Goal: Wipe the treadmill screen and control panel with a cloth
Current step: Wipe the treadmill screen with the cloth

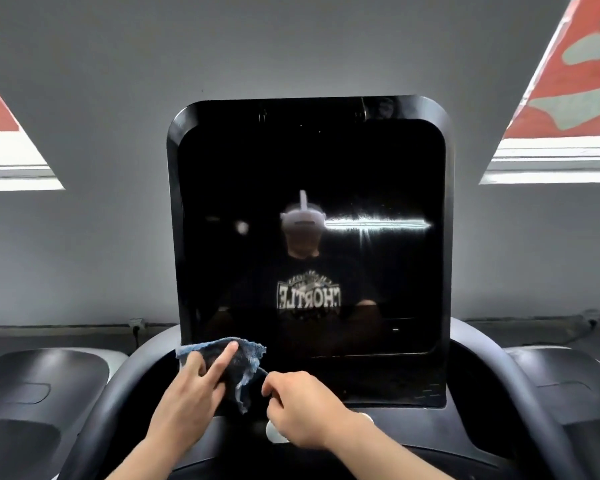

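Grey walls (84, 237) are filling the background, with two slanted windows (548, 157) letting in light at the far left and right. Before them a large dark screen (312, 188) with rounded corners is standing upright on the treadmill, its glossy surface mirroring the person in a printed black shirt and a bright streak of light. Below the glass, the control panel (395, 386) is sitting as a flat black band, and a smooth curved handlebar (534, 393) is wrapping around it. Moulded black trays (32, 393) are lying on either side; nothing can be made out in them.

The left hand (191, 386) is pressing a blue cloth (243, 362) against the lower left corner of the screen, index finger stretched out over it, the other fingers bent on the fabric. This cloth is looking thin, crumpled and frayed at the edges, hanging down onto the panel. The right hand (302, 407) is resting just beside it with fingers curled, thumb and forefinger appearing to pinch the cloth's lower edge. A round white button (274, 434) is partly showing beneath that hand.
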`<move>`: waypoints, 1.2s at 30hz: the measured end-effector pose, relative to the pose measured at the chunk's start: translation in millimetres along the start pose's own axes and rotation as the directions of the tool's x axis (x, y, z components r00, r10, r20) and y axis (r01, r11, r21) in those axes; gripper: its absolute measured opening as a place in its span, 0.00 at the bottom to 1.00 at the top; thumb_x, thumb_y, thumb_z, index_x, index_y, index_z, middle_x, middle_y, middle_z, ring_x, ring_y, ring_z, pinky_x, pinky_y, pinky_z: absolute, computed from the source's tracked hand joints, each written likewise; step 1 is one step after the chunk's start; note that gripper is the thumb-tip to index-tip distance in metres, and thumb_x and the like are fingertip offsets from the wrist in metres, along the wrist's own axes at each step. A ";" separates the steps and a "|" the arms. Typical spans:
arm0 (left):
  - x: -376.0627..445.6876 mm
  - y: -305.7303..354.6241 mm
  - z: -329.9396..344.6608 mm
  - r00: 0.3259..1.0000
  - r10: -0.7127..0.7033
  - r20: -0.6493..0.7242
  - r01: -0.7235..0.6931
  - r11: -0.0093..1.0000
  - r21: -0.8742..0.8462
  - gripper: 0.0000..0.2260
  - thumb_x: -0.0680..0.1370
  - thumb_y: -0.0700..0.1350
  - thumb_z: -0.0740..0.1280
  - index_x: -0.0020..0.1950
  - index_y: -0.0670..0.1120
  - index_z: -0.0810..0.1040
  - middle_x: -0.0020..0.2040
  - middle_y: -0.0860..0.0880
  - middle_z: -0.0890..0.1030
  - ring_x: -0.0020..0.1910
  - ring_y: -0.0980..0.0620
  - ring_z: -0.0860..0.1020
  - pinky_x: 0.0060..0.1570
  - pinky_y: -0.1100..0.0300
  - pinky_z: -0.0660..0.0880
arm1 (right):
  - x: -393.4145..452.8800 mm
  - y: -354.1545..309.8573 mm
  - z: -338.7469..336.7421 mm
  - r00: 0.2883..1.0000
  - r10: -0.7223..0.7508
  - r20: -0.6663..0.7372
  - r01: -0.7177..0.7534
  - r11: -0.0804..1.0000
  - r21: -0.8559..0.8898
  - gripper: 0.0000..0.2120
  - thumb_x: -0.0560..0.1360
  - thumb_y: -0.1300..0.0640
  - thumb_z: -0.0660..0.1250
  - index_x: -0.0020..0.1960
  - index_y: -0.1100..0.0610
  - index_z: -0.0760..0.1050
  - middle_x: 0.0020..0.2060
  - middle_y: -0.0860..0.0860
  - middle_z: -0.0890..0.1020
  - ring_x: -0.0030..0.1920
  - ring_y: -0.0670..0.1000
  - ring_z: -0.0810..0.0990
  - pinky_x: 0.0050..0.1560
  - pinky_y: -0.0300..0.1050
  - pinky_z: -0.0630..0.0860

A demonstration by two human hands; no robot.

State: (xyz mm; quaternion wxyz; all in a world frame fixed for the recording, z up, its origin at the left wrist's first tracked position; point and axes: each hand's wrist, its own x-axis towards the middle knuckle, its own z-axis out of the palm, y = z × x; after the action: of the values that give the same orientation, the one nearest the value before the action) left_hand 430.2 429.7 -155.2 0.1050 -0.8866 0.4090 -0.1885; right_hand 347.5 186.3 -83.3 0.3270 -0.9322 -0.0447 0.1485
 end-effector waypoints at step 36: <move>213.8 222.2 -86.8 0.871 0.345 0.350 0.239 0.324 -0.915 0.40 0.75 0.36 0.57 0.76 0.76 0.59 0.71 0.64 0.76 0.72 0.67 0.71 0.75 0.64 0.65 | -95.0 175.7 -47.0 0.518 0.741 -0.427 -0.545 0.671 0.503 0.14 0.79 0.53 0.69 0.62 0.51 0.72 0.51 0.54 0.84 0.59 0.59 0.83 0.51 0.48 0.73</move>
State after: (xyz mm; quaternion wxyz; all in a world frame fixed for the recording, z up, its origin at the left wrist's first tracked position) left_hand 368.4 120.4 -99.0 -0.3240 -0.7804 0.4298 0.3184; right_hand 269.1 3.7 -134.3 0.3831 -0.8126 0.4375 -0.0384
